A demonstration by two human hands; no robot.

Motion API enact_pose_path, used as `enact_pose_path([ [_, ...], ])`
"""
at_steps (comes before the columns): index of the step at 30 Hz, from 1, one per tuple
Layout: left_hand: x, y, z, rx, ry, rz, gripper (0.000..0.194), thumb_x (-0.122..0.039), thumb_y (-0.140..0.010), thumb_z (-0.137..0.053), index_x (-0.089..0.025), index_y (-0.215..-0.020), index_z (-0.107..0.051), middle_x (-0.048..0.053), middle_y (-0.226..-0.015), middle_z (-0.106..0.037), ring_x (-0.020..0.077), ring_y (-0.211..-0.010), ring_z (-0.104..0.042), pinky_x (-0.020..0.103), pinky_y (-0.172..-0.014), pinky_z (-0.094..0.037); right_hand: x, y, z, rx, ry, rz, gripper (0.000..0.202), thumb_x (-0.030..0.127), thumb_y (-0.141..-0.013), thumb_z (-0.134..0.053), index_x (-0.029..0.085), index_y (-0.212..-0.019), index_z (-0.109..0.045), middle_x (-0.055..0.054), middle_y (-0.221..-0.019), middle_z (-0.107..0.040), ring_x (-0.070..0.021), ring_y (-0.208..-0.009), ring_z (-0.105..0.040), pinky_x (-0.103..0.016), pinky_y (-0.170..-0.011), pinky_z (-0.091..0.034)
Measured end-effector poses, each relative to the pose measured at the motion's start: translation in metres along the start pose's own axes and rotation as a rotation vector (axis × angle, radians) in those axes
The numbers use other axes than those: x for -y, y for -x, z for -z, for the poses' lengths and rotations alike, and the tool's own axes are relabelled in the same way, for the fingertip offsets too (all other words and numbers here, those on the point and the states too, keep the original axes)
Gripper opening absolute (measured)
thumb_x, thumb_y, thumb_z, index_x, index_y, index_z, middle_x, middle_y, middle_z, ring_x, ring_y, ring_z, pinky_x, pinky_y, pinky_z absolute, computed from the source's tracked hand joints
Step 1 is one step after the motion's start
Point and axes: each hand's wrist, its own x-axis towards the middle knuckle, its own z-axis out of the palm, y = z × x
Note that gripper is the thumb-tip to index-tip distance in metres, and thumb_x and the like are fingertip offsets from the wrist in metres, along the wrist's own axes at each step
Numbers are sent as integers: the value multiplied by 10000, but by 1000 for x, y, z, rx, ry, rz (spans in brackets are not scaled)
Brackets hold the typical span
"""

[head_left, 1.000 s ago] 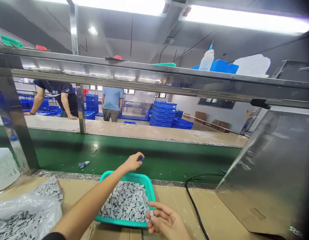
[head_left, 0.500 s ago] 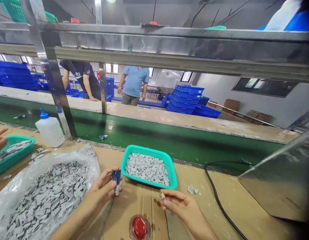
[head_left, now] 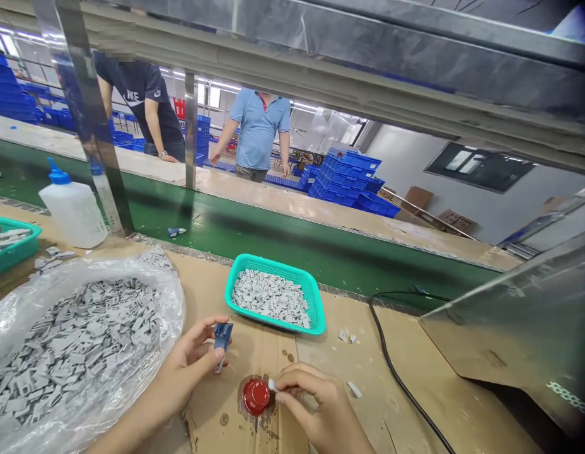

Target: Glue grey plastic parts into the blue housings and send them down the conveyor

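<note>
Between the thumb and fingers of my left hand [head_left: 200,353] is a dark blue plastic part [head_left: 222,337] with a lighter grey lower end. My right hand [head_left: 311,400] pinches a small whitish piece [head_left: 272,384] right beside a small round red container [head_left: 256,396], which stands on wet-spotted cardboard. Behind both hands sits a turquoise basket [head_left: 316,301] of small grey parts [head_left: 271,295]. To the left, an open clear plastic bag [head_left: 172,290] holds a large heap of similar grey parts [head_left: 98,334].
A white bottle [head_left: 75,211] with a blue cap, another turquoise basket [head_left: 18,255] and a metal post stand left. Loose pieces [head_left: 353,389] and a black cable [head_left: 391,362] lie right. Beyond the green belt [head_left: 273,230] are two people.
My right hand has moved down to the red container with its small piece. My left hand still holds the blue part. The camera view has tilted down and shifted.
</note>
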Motion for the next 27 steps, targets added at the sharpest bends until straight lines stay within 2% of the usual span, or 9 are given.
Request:
enact_pose_path([
  [4,-3,3,0,49,-80,10,347,-266,-732,-559,-282,-1074,-496,19,-972,-533,162,-892,-503,226,-717,-428,3,-2,-4,50,41,76,138,113,-710,-549,165,-675,-672,-65,-698,-642,-165,-660,-600,-239,-604,-468],
  [9,-2,5,-1,103,-145,4,353,-227,-753,-514,-266,-1103,-484,34,-1070,-541,183,-991,-477,245,-774,-407,0,-1,-6,28,59,107,167,117,-714,-541,189,-688,-690,-68,-724,-649,-163,-662,-616,-227,-598,-486],
  [19,-1,6,-3,85,-217,12,378,-211,-766,-484,-254,-1139,-435,42,-1025,-564,191,-987,-492,265,-785,-405,-1,1,-9,11,103,218,199,115,-761,-478,156,-756,-672,-97,-760,-640,-166,-700,-616,-221,-618,-493],
  [24,0,5,-1,66,-231,-30,281,-241,-796,-435,-254,-1068,-506,34,-1093,-548,202,-985,-493,270,-773,-408,-1,2,-8,-16,104,204,206,116,-784,-462,177,-791,-658,-91,-794,-639,-167,-747,-609,-230,-645,-495],
  [27,0,5,-1,29,-297,-77,258,-251,-786,-459,-246,-1023,-561,31,-1087,-560,206,-1000,-484,283,-844,-371,1,3,-8,-14,121,214,217,114,-789,-451,181,-785,-657,-92,-793,-638,-168,-747,-607,-238,-641,-499],
])
